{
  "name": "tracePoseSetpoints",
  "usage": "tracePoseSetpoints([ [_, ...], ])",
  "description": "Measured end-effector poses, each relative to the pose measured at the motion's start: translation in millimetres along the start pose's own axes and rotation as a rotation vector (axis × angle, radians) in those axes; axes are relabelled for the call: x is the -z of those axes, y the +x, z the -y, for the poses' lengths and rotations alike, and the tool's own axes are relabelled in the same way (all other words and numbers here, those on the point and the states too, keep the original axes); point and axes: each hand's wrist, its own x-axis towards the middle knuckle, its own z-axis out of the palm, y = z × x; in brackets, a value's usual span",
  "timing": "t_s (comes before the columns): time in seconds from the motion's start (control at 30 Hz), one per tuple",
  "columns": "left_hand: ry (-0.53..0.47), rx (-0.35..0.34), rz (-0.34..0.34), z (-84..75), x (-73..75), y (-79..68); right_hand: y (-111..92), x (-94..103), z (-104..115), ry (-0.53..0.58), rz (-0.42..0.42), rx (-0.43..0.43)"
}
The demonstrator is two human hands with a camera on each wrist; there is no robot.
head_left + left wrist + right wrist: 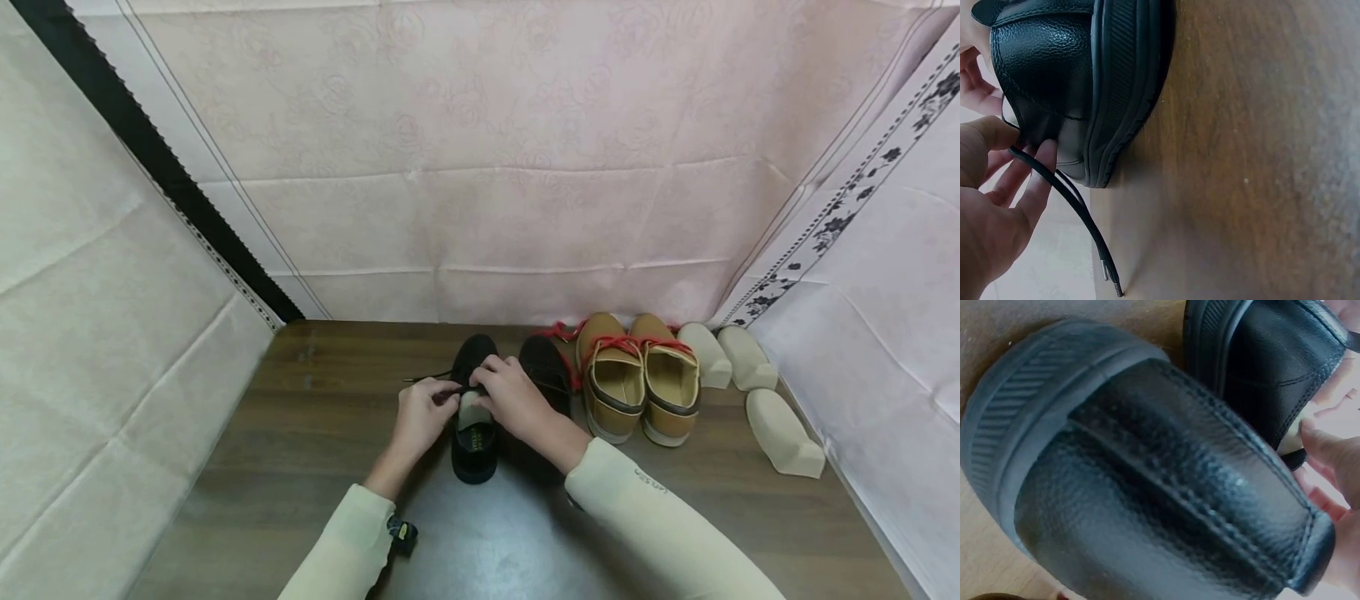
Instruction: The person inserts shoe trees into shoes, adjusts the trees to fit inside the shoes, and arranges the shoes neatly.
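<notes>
In the head view a black leather lace-up shoe (474,458) stands on the wooden surface, toe pointing away. A pale piece (472,410) shows in its opening, ahead of a dark insole with gold lettering. My left hand (422,418) pinches the black shoelace (1066,194) at the shoe's lacing edge, and the loose ends hang past the fingers in the left wrist view. From the other side, my right hand (519,402) grips the top of the same shoe, thumb at the opening. The other black shoe (546,371) stands just right, partly behind my right hand.
A pair of tan shoes (615,379) with red laces stands to the right. Beyond them lie several cream shoe-shaped inserts (783,433). Pale patterned cloth (480,217) hangs as walls behind and at both sides of the wooden surface (315,467).
</notes>
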Motion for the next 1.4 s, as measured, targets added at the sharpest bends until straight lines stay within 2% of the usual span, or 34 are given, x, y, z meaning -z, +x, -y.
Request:
tracePoseSetpoints([
  [0.5,0.066,0.016,0.048,-8.0,0.2,1.9,0.8,-3.1,-5.6,-0.006,-0.075,0.049],
  [0.67,0.090,0.019,0.033,-9.7,-0.7,2.0,1.8,-6.5,-7.4,-0.039,-0.104,0.073],
  [0.9,0.076,0.038,0.010,-10.2,-1.4,0.2,2.5,-8.4,-4.9,-0.042,-0.106,0.063],
  [1.27,0.083,0.048,-0.007,-11.7,-2.7,-2.5,1.6,-10.2,4.2,-0.150,-0.090,0.082],
  [1.4,0.087,0.045,-0.013,-10.8,-3.5,-3.0,0.6,-10.5,1.3,-0.132,-0.119,0.103],
])
